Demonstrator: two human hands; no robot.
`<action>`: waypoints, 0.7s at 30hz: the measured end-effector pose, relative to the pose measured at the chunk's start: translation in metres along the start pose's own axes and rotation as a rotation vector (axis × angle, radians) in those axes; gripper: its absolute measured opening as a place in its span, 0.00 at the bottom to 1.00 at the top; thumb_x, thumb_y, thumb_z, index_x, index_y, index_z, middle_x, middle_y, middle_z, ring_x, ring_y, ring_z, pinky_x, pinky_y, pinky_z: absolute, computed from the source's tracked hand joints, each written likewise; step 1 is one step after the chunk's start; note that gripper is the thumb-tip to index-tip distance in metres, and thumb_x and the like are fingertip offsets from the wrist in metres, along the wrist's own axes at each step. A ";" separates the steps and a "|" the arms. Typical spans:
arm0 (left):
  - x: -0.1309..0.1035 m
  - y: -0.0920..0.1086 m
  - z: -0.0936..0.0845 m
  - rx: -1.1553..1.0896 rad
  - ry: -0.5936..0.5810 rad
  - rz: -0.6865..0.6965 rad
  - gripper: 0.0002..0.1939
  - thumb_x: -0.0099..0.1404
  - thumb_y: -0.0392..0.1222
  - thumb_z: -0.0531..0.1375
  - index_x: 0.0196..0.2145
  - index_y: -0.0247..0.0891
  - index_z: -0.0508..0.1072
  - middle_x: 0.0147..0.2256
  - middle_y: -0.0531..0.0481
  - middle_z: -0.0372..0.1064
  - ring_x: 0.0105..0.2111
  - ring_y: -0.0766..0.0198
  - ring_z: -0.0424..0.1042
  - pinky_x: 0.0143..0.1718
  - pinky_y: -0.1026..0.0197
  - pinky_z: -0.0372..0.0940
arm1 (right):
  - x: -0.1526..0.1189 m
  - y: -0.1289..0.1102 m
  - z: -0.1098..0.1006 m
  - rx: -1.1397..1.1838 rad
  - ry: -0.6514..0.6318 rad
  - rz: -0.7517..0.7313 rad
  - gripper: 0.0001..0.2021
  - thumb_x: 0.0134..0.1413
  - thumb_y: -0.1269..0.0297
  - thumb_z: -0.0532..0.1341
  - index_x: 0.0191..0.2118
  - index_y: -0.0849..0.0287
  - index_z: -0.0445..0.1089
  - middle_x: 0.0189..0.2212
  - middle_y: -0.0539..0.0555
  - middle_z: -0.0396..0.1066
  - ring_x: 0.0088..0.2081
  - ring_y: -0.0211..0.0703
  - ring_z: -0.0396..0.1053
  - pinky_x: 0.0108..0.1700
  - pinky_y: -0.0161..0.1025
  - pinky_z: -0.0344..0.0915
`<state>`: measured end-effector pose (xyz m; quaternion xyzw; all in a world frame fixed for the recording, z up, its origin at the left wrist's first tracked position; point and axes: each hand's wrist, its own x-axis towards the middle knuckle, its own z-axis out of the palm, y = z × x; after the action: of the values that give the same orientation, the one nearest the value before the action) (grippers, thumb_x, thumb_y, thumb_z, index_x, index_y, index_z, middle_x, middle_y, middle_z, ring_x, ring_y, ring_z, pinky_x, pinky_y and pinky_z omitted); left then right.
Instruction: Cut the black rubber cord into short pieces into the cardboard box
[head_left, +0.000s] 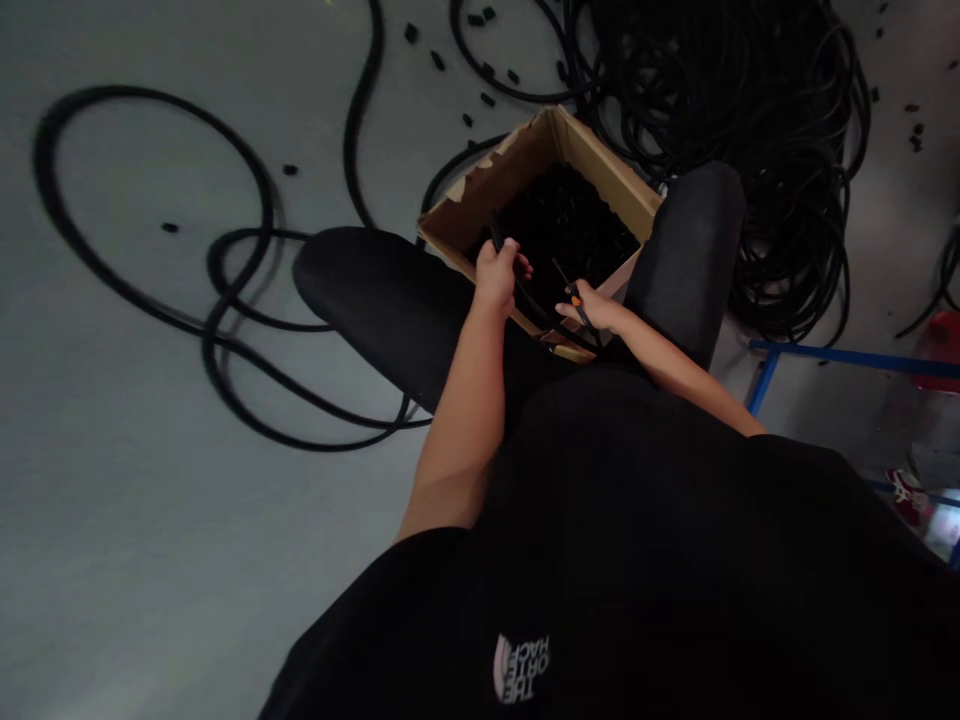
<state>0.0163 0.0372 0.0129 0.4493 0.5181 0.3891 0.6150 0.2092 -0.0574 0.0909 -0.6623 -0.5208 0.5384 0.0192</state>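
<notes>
My left hand (496, 274) is closed around a black rubber strip (535, 306) above the open cardboard box (487, 187). The strip's short end sticks up past my thumb, and its other part curves down towards my lap. To the right, my right hand (595, 306) grips a slim dark tool with an orange part (576, 299). Its thin tip points up and left over the box; whether it is scissors or a knife I cannot make out. Many small black pieces (566, 220) lie inside the box, which stands between my knees.
A large tangled heap of black strip (705, 90) lies on the floor beyond my right knee. Loops of strip (270, 190) spread across the floor at left. Scattered black bits (438, 61) lie around. A blue metal frame (847, 354) and a red shoe (907, 494) are at right.
</notes>
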 end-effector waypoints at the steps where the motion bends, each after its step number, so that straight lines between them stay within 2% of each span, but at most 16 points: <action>1: -0.003 0.002 0.003 -0.002 -0.034 0.005 0.45 0.61 0.94 0.66 0.40 0.50 0.58 0.28 0.56 0.60 0.28 0.60 0.65 0.31 0.56 0.60 | 0.001 0.000 0.000 0.046 0.037 -0.028 0.35 0.80 0.52 0.71 0.79 0.66 0.66 0.67 0.71 0.81 0.65 0.58 0.82 0.71 0.50 0.77; 4: -0.018 0.004 0.017 0.009 -0.102 -0.028 0.49 0.56 0.97 0.66 0.40 0.50 0.58 0.30 0.54 0.62 0.30 0.59 0.66 0.31 0.56 0.61 | 0.003 -0.001 0.002 0.102 0.125 -0.084 0.43 0.76 0.57 0.72 0.84 0.74 0.58 0.77 0.78 0.70 0.74 0.59 0.76 0.78 0.49 0.72; 7: -0.033 0.002 0.031 0.034 -0.142 -0.043 0.51 0.51 0.98 0.69 0.39 0.49 0.58 0.32 0.52 0.64 0.34 0.56 0.71 0.36 0.55 0.65 | 0.003 -0.007 0.004 0.036 0.142 -0.076 0.47 0.74 0.62 0.71 0.87 0.74 0.53 0.80 0.80 0.67 0.79 0.62 0.71 0.80 0.52 0.69; 9: -0.039 -0.002 0.037 0.069 -0.112 -0.023 0.52 0.48 0.95 0.73 0.39 0.49 0.57 0.32 0.54 0.63 0.35 0.57 0.71 0.38 0.55 0.66 | -0.001 -0.011 0.006 -0.063 0.155 -0.041 0.48 0.73 0.65 0.70 0.89 0.71 0.51 0.81 0.79 0.66 0.81 0.66 0.69 0.81 0.57 0.68; 13: -0.043 -0.013 0.038 0.121 0.033 0.000 0.49 0.47 0.86 0.79 0.37 0.49 0.58 0.32 0.57 0.61 0.35 0.60 0.67 0.38 0.56 0.64 | -0.008 -0.016 0.009 -0.251 0.210 -0.019 0.46 0.77 0.68 0.67 0.91 0.66 0.50 0.80 0.80 0.65 0.80 0.75 0.69 0.81 0.67 0.67; 16: -0.042 -0.022 0.035 0.083 0.074 -0.070 0.44 0.54 0.79 0.82 0.36 0.48 0.58 0.30 0.60 0.60 0.32 0.63 0.66 0.36 0.57 0.63 | -0.010 -0.015 0.008 -0.262 0.202 -0.054 0.43 0.79 0.67 0.67 0.90 0.64 0.54 0.78 0.78 0.68 0.78 0.75 0.71 0.80 0.65 0.68; 19: -0.042 -0.024 0.034 0.117 0.071 -0.160 0.36 0.69 0.65 0.80 0.35 0.46 0.59 0.30 0.62 0.58 0.29 0.69 0.62 0.36 0.60 0.62 | -0.009 -0.010 0.008 -0.175 0.123 -0.097 0.35 0.83 0.67 0.63 0.88 0.63 0.57 0.76 0.76 0.71 0.76 0.71 0.74 0.76 0.57 0.71; 21: -0.044 -0.019 0.034 0.154 0.035 -0.137 0.31 0.78 0.56 0.77 0.34 0.44 0.59 0.29 0.62 0.58 0.29 0.72 0.59 0.35 0.62 0.59 | -0.010 -0.008 0.008 -0.154 0.094 -0.114 0.31 0.85 0.68 0.61 0.85 0.64 0.61 0.73 0.76 0.74 0.74 0.69 0.76 0.71 0.52 0.73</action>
<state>0.0433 -0.0146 0.0093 0.4520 0.5868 0.3131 0.5944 0.1993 -0.0648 0.0991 -0.6557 -0.5959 0.4631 0.0233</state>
